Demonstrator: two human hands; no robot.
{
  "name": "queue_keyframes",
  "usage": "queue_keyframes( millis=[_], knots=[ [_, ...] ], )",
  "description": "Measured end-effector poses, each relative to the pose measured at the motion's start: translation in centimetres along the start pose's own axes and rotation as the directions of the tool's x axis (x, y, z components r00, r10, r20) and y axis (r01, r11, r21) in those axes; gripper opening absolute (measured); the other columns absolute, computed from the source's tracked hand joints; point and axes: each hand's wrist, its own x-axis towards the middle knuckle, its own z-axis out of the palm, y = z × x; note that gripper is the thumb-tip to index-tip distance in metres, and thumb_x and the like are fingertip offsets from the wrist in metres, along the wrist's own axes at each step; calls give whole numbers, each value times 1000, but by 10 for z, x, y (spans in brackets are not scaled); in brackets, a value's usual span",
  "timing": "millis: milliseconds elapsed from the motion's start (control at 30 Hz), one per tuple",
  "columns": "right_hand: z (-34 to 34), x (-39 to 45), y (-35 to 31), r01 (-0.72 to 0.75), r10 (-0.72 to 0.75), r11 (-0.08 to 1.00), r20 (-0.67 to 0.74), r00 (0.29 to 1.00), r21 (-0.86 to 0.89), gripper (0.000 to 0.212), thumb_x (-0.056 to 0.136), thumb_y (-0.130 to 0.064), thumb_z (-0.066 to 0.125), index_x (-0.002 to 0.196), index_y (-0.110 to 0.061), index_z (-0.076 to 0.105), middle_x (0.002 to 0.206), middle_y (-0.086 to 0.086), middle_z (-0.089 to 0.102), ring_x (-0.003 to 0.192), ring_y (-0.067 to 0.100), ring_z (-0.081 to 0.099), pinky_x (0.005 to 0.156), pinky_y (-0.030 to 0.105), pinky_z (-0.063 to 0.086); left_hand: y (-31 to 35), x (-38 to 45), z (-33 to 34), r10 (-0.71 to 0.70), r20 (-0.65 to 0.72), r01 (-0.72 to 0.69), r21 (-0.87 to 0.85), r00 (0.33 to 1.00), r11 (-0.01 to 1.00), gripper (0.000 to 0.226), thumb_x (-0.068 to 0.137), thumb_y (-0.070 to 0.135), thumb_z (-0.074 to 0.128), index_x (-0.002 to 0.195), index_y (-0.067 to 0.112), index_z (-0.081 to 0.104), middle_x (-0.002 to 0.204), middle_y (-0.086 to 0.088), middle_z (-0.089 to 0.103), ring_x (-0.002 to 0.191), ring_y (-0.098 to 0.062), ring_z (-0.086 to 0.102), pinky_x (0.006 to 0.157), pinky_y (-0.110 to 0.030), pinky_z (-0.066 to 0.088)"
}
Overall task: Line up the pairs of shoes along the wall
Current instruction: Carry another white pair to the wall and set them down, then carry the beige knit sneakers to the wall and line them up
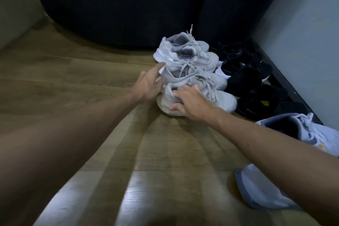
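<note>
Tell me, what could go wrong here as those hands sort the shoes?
The four white sneakers sit crowded together with loose laces, so moving the nearest one, held by the right hand, might snag or drag its neighbours. The left hand pushing at the heels could shove them into the black shoes already by the wall.

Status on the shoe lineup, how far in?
Roughly midway. Done: black shoes sit in a row by the wall, with two white sneakers beside them. In hand: left hand and right hand are each on a white sneaker of the nearer pair, nudging it into line. Left: two light-blue sneakers, still loose and tipped.
</note>
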Motion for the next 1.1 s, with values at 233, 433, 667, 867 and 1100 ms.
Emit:
queue_keyframes(
  millis=[233,433,667,867,1100],
  knots=[
    [-59,5,-59,-182,194,946,20,981,-266,82,76,-79,44,124,-14,52,130,10,54,123,29,45,105,47,29,5,-71,-139,-179,107,147,254,978,956,56,94,35,55,144,24,35,141,-10,48,124,-27,49,105,-35,39],
    [-200,10,-211,-135,135,870,35,990,475,91,76,-80,39,147,-23,32,147,8,44,131,25,45,102,33,37,73,-178,-303,-220,-105,243,350,970,905,49,90,45,57,131,17,54,125,-8,62,111,-23,60,90,-31,46],
    [-308,-42,-431,144,-197,705,-3,980,695,81,86,-75,30,151,-27,21,155,1,31,128,28,46,96,46,46,129,-386,-465,-378,-323,464,253,868,849,43,92,46,54,122,16,58,103,-11,67,78,-26,70,70,-38,60],
    [-312,-84,-618,376,-499,646,-5,866,665,70,90,-70,28,146,-28,31,130,1,47,107,25,54,84,41,47,96,-587,-518,-527,-524,664,101,669,741,39,89,52,56,111,19,60,100,-10,69,77,-25,71,67,-38,61],
    [-239,-103,-824,535,-727,564,70,684,629,63,94,-65,29,143,-26,35,131,2,49,104,23,54,74,38,47,-9,-737,-511,-633,-621,787,-39,463,615,35,90,27,44,114,7,60,103,-18,67,77,-31,70,55,-37,58]
  ],
)
